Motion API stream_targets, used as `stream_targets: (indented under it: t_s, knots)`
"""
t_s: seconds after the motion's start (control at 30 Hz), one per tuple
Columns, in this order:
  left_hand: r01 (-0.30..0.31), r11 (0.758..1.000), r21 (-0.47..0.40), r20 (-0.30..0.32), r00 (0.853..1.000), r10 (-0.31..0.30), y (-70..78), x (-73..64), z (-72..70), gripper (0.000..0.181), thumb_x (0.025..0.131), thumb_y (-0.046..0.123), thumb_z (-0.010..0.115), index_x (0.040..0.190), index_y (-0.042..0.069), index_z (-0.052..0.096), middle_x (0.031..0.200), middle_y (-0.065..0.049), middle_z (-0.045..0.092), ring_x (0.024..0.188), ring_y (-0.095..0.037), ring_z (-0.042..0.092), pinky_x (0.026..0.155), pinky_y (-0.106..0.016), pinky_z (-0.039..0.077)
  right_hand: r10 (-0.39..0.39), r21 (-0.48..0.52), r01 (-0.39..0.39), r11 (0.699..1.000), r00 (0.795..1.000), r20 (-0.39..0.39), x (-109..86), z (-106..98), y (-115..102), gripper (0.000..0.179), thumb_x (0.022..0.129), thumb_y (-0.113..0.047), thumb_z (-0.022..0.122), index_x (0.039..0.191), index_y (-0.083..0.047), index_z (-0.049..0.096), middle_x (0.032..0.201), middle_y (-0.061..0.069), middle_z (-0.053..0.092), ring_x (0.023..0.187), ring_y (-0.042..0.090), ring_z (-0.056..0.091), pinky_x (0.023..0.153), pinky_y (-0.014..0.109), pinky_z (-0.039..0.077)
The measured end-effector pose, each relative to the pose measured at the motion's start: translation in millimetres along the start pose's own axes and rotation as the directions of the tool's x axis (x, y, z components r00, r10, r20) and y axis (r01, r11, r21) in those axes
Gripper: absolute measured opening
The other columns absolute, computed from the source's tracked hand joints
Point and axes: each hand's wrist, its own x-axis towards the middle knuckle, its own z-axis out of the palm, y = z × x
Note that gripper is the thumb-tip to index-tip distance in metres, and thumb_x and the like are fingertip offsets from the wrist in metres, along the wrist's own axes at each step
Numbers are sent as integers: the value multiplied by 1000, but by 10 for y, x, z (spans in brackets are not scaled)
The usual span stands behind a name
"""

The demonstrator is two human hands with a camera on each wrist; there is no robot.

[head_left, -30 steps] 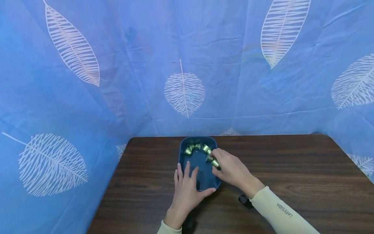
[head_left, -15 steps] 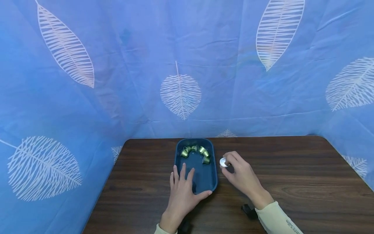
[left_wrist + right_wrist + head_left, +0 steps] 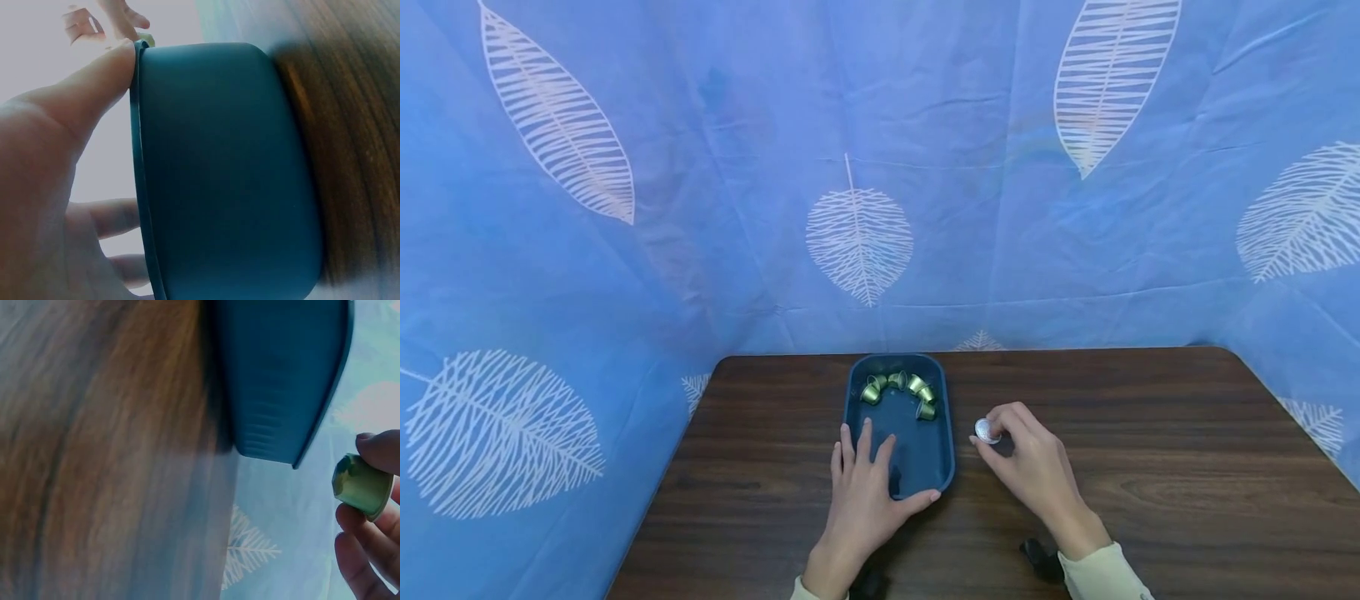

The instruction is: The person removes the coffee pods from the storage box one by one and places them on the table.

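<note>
My right hand [image 3: 1036,467] pinches a green coffee capsule [image 3: 362,487] between thumb and fingers, just right of a dark blue tray [image 3: 925,454]. In the head view the capsule's silver lid faces up toward the camera. Several more green capsules [image 3: 926,410] lie in a curved row at the tray's far end, some tipped on their sides. My left hand [image 3: 861,512] lies spread over the tray's near left part, its fingers fairly straight. Its thumb touches the rim [image 3: 136,125], as the left wrist view shows; part of the tray is hidden under this hand.
The tray stands on a dark wooden table [image 3: 1150,433], near its back edge. A blue cloth [image 3: 970,208] with white leaf prints hangs behind the table and at both sides. Black wrist straps [image 3: 1041,560] show under the sleeves.
My right hand has lifted a capsule out of the tray's right side and moved right and slightly nearer, clear of the rim. The left hand keeps its place on the tray.
</note>
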Motion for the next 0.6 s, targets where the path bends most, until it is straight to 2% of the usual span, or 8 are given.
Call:
stream_targets:
  t_s: [0.17,0.33,0.47,0.6]
  knots:
    - [7,1000,20,5,1000,-7,6,8,0,97,79,74,83,149,10,64,171,-29,36,159,-64,21,124,-77,25,8,-46,-8,999,1000,10,-19,-48,-20,44,69,-9,101,91,-13,63,96,-1,66,75,9,65,61,22,54]
    - [11,1000,13,2,1000,-11,22,1,2,98,78,75,84,149,10,64,171,-29,36,159,-64,20,124,-78,25,53,-129,-41,991,995,86,9,-196,-57,46,66,-12,104,90,-16,64,91,-3,62,65,3,53,52,23,47]
    - [13,1000,13,5,1000,-13,29,-7,2,98,78,74,84,149,10,64,171,-29,35,160,-63,20,125,-78,24,114,-165,-89,982,983,147,4,-310,-54,50,63,-14,106,90,-17,64,92,-4,60,63,-1,47,51,20,40]
    - [18,1000,3,13,1000,-18,24,-14,1,97,78,73,84,150,10,63,172,-29,34,160,-62,18,125,-78,23,193,-171,-159,972,960,205,-17,-347,2,48,65,-17,105,92,-16,65,97,-3,60,66,2,50,53,22,43]
